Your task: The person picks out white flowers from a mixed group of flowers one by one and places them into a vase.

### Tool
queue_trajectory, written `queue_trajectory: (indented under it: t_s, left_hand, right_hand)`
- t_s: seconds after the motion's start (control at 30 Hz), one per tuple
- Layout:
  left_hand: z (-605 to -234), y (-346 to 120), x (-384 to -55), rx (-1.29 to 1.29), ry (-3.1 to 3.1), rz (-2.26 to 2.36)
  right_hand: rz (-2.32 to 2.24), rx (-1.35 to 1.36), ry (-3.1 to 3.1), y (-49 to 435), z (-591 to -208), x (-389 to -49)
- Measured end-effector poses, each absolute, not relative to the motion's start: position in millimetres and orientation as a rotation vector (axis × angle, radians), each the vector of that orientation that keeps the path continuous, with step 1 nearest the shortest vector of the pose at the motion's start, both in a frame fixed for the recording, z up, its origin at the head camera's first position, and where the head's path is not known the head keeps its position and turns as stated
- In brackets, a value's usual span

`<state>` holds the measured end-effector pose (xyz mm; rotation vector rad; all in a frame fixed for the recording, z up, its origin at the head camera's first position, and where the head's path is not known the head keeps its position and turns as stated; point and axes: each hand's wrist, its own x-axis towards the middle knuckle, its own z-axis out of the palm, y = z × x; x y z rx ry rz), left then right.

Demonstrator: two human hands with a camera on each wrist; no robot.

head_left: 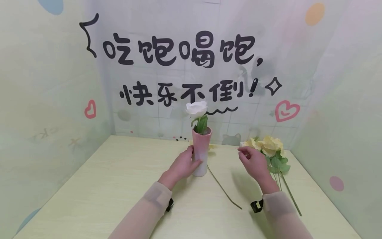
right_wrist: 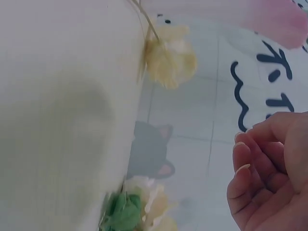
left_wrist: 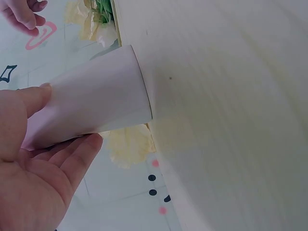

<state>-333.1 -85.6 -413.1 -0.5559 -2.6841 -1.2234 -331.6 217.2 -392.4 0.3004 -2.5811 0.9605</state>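
Note:
A pink-to-white vase (head_left: 201,142) stands upright on the table, holding one white artificial rose (head_left: 197,109) with green leaves. My left hand (head_left: 182,163) grips the vase's lower half from the left, thumb on the near side. In the left wrist view the fingers curl under the pale vase (left_wrist: 96,96). Behind it lies a yellow flower (right_wrist: 171,60), its long stem (head_left: 223,188) stretching toward the front. My right hand (head_left: 255,164) hovers with loosely curled fingers and holds nothing. Just beyond that hand lies a bunch of yellow flowers (head_left: 271,146), partly covered by it.
The pale wood table (head_left: 89,192) is bordered by a printed cloth backdrop (head_left: 167,73) with black lettering, and by side walls. Long green stems (head_left: 290,194) from the bunch extend toward the front right. A white bloom (right_wrist: 139,184) lies among the yellow ones.

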Motion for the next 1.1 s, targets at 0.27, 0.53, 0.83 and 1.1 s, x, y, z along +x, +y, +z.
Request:
queue_trajectory:
  t_s: [0.27, 0.53, 0.83, 1.1]
  left_hand:
    - [-413.0, -86.5, -332.6, -0.544, -2.695, -1.225]
    - [-413.3, -86.5, -332.6, -0.547, -2.699, -1.227]
    - [-412.4, -86.2, -333.1, -0.542, -2.697, -1.234]
    - [-412.3, -86.0, -332.1, -0.536, -2.704, -1.228]
  right_hand:
    - [0.945, 0.177, -2.598, 247.4, -387.0, -335.2]
    - [0.934, 0.033, -2.734, 272.4, -389.4, -334.7]
    - [0.782, -0.021, -2.902, 289.2, -399.6, -339.2]
    - [0.634, -0.02, -2.982, 295.3, -407.9, -343.2]
